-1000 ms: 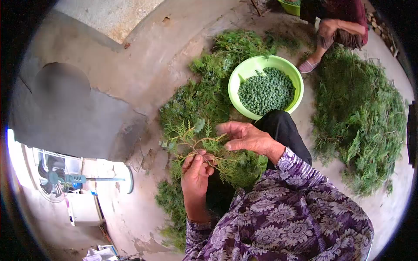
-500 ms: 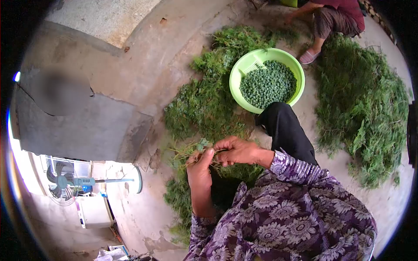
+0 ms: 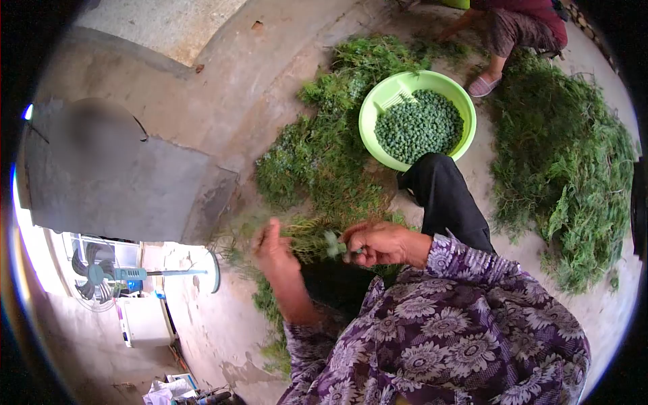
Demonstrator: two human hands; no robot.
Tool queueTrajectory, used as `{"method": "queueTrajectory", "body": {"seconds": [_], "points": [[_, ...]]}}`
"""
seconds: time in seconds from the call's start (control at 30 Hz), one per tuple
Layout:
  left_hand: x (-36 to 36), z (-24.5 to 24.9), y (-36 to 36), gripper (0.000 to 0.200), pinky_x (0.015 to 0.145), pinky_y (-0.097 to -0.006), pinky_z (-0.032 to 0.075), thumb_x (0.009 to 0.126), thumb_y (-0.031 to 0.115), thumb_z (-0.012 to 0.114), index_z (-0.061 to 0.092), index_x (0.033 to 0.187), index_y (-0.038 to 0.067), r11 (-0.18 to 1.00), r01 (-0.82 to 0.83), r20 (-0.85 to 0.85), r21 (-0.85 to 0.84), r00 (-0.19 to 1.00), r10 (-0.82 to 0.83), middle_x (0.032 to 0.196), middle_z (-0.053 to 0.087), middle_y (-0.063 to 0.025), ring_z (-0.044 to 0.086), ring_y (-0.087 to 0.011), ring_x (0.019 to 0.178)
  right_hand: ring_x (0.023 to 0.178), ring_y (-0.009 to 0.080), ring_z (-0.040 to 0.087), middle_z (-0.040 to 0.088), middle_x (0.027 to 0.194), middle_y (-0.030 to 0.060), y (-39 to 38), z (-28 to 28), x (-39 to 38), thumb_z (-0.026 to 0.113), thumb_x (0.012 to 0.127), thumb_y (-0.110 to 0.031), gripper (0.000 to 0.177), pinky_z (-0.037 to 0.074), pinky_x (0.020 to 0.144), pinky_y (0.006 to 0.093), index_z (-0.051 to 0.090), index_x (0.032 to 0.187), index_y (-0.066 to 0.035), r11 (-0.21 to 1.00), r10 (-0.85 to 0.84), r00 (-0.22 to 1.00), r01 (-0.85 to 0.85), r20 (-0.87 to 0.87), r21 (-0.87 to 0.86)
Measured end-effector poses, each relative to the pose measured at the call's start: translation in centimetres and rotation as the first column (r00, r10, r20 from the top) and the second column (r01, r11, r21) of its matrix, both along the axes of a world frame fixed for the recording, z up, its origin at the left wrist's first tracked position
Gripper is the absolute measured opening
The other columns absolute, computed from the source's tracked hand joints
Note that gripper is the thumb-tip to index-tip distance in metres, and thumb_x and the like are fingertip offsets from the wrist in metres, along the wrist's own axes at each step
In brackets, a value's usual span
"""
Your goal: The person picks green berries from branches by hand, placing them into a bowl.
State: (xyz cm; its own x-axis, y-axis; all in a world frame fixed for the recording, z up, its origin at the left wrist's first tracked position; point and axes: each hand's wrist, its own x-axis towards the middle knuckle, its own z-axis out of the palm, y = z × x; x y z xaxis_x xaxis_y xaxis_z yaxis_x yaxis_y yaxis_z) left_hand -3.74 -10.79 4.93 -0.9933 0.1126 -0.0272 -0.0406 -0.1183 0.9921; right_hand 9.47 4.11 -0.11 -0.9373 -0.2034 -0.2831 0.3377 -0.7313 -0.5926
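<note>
A leafy green sprig (image 3: 307, 241) with thin stems stretches between my two hands. My left hand (image 3: 278, 260) is smeared by motion, but the sprig runs out on both sides of it and appears gripped there. My right hand (image 3: 385, 243) is curled with its fingers together, and a small green berry (image 3: 358, 251) shows at the fingertips. Pale green berries at the sprig's right end blur beside those fingers. Beyond my knee stands a light green basin (image 3: 368, 128) holding many round green berries (image 3: 418, 125).
Cut green branches (image 3: 317, 155) lie in a heap left of the basin. Another large heap of branches (image 3: 560, 175) spreads on the right. A person (image 3: 516, 34) crouches at the top right, one arm toward the branches. A standing fan (image 3: 101, 273) is at lower left.
My hands have moved apart: the left went left and the right slightly right, with the sprig now stretched between them. The basin shows little change.
</note>
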Motion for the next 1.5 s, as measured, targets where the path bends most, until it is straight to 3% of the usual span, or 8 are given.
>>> {"method": "queueTrajectory", "body": {"seconds": [0.2, 0.3, 0.5, 0.7, 0.83, 0.9, 1.23, 1.5], "points": [[-0.3, -0.8, 0.0, 0.015, 0.04, -0.0202, 0.031, 0.073, 0.013, 0.069, 0.056, 0.076, 0.007, 0.995, 0.042, 0.044, 0.094, 0.998, -0.046, 0.061, 0.051, 0.0014, 0.042, -0.0078, 0.045, 0.06, 0.0128, 0.057, 0.06, 0.085, 0.0073, 1.0, -2.0, 0.1, 0.055, 0.078, -0.008, 0.027, 0.036, 0.04, 0.0167, 0.048, 0.104, -0.003, 0.987, -0.034, 0.987, 0.009, -0.155, -0.161], [0.2, -0.6, 0.6, 0.019, 0.04, -0.02, 0.032, 0.075, 0.019, 0.067, 0.055, 0.083, 0.006, 0.998, 0.017, 0.093, 0.058, 0.995, -0.022, 0.048, 0.041, 0.0017, 0.041, -0.0102, 0.041, 0.06, 0.0121, 0.057, 0.061, 0.085, 0.0059, 2.0, -1.1, 0.3, 0.057, 0.079, -0.01, 0.023, 0.036, 0.04, 0.0166, 0.05, 0.099, -0.004, 0.994, -0.08, 0.993, 0.073, -0.082, -0.082], [0.5, 0.1, 0.5, 0.02, 0.044, -0.0261, 0.035, 0.075, 0.018, 0.067, 0.055, 0.087, 0.007, 0.991, 0.034, 0.127, 0.126, 0.991, -0.05, 0.048, 0.041, 0.0014, 0.041, -0.0107, 0.041, 0.055, 0.0115, 0.055, 0.059, 0.077, 0.0076, 3.8, -4.2, 0.2, 0.058, 0.081, -0.012, 0.013, 0.034, 0.037, 0.0154, 0.052, 0.091, -0.006, 0.931, -0.207, 0.977, 0.179, -0.057, -0.317], [1.3, 1.1, 1.1, 0.022, 0.045, -0.0279, 0.037, 0.074, 0.019, 0.068, 0.055, 0.087, 0.007, 0.994, -0.001, 0.156, 0.113, 0.988, -0.017, 0.046, 0.04, 0.0025, 0.041, -0.0118, 0.041, 0.065, 0.0118, 0.059, 0.06, 0.086, 0.0081, 2.7, -4.5, -0.1, 0.059, 0.081, -0.016, 0.022, 0.041, 0.044, 0.0168, 0.052, 0.1, -0.007, 0.953, -0.239, 0.97, 0.228, -0.033, -0.201], [1.6, 1.0, 1.3, 0.018, 0.043, -0.0256, 0.034, 0.074, 0.015, 0.067, 0.055, 0.084, 0.006, 0.987, -0.007, 0.159, 0.162, 0.987, -0.019, 0.049, 0.041, 0.0023, 0.038, -0.0102, 0.041, 0.076, 0.0107, 0.06, 0.061, 0.09, 0.0037, 1.5, -4.3, -0.2, 0.064, 0.078, -0.019, 0.037, 0.045, 0.057, 0.0189, 0.049, 0.11, -0.009, 0.969, -0.139, 0.985, 0.115, -0.101, -0.219], [1.9, 1.0, 1.5, 0.015, 0.041, -0.0233, 0.032, 0.074, 0.011, 0.067, 0.056, 0.08, 0.004, 0.981, -0.025, 0.155, 0.192, 0.988, -0.005, 0.051, 0.041, 0.0023, 0.035, -0.0084, 0.04, 0.081, 0.0129, 0.061, 0.061, 0.088, 0.0062, 1.1, -3.0, 0.1, 0.061, 0.079, -0.009, 0.038, 0.049, 0.056, 0.0189, 0.047, 0.114, -0.004, 0.987, -0.117, 0.988, 0.105, -0.097, -0.12], [2.0, 0.3, 1.6, 0.013, 0.042, -0.0231, 0.031, 0.076, 0.013, 0.065, 0.055, 0.078, 0.006, 0.988, 0.018, 0.123, 0.154, 0.992, -0.038, 0.056, 0.044, 0.0025, 0.034, -0.0071, 0.043, 0.066, 0.0067, 0.058, 0.062, 0.078, 0.0037, -0.7, -1.9, -0.2, 0.064, 0.076, -0.009, 0.03, 0.044, 0.054, 0.0173, 0.054, 0.103, -0.002, 0.923, -0.289, 0.912, 0.346, -0.29, 0.167], [0.2, -0.8, 1.0, 0.018, 0.039, -0.025, 0.035, 0.077, 0.018, 0.063, 0.054, 0.088, 0.006, 0.999, -0.035, 0.084, 0.041, 0.996, 0.032, 0.049, 0.036, 0.0022, 0.034, -0.0088, 0.04, 0.057, 0.0053, 0.054, 0.061, 0.067, 0.0026, -0.3, -0.9, 0.5, 0.061, 0.076, -0.007, 0.019, 0.043, 0.049, 0.0178, 0.059, 0.094, -0.001, 0.941, -0.172, 0.937, 0.248, -0.305, 0.23]]}}
